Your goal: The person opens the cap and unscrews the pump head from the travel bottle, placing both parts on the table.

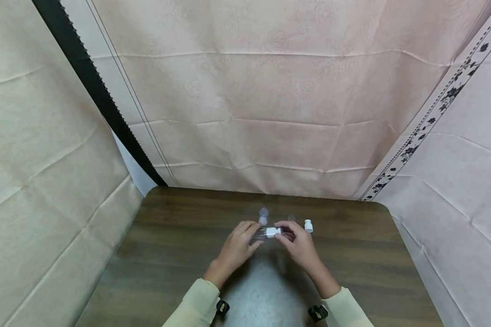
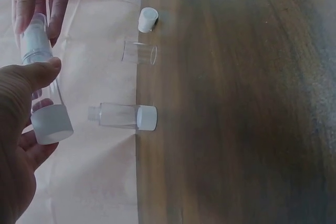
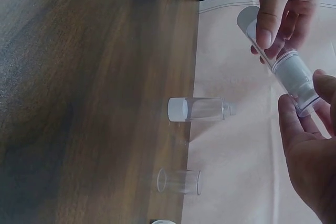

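A clear bottle (image 1: 272, 232) with a white base and a white collar inside its clear upper end lies between both hands, tilted sideways above the table. My left hand (image 1: 238, 244) grips its body near the white base (image 2: 52, 124), thumb along the side. At the other end, my right hand (image 1: 302, 247) pinches the clear upper part (image 3: 296, 80) between thumb and fingers. Parts of the bottle are hidden behind the fingers. Just beyond the hands, a second clear bottle (image 2: 118, 116) with a white base and narrow neck stands upright.
To the right of the standing bottle are a clear open cylinder (image 2: 139, 53) and a small white cap-like piece (image 1: 308, 225). The brown wooden table (image 1: 180, 254) ends at a pale cloth (image 1: 249, 113) at the back, with further cloths hanging on both sides.
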`<state>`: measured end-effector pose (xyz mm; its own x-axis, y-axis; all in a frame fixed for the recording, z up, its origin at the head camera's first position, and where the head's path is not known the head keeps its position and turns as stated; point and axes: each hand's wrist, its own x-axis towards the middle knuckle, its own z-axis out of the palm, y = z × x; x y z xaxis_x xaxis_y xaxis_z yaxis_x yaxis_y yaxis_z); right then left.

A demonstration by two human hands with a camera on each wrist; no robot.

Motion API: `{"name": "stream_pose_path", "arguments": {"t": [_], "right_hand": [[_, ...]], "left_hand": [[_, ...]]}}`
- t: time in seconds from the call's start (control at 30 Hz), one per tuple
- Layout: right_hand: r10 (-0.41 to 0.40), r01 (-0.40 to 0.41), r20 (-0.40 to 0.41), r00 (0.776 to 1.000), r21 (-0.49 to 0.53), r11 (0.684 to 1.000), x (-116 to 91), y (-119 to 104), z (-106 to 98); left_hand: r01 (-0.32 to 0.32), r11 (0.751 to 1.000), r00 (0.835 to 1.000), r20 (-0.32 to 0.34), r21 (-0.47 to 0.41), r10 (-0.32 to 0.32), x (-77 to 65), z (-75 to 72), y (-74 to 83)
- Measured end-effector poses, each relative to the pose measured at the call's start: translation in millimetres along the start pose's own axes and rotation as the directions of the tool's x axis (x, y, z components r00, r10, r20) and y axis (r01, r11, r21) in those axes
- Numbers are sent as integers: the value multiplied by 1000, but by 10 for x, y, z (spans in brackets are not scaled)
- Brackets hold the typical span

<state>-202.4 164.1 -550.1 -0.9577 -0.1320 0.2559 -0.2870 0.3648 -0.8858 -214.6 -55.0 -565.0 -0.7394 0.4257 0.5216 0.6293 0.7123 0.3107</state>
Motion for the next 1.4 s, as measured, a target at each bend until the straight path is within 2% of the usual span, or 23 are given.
{"name": "stream_pose_path", "arguments": {"t": [0.13,0.27,0.43,0.77,1.07,1.4], "right_hand": [[25,-25,1,1000,7,1000,-14,-2,-14],[25,-25,10,1000,13,1000,-22,0,-29],[-10,10,34,999,0,1000,-19,1,-44],[7,-2,64,998,-69,998,-20,-6,-105],[-45,53,86,995,-86,995,-50,31,-164],[-89,94,100,991,-56,994,-91,46,-224]], "left_hand": [[-51,999,998,-42,-2,51,-2,19,0],[-71,997,996,-58,6,71,-15,29,4],[-69,998,996,-52,7,70,-20,27,18],[-75,997,996,-47,-13,75,-21,6,57],[-65,995,998,-22,-75,63,-44,22,58],[-76,992,997,-2,-99,76,-42,13,95]]}}
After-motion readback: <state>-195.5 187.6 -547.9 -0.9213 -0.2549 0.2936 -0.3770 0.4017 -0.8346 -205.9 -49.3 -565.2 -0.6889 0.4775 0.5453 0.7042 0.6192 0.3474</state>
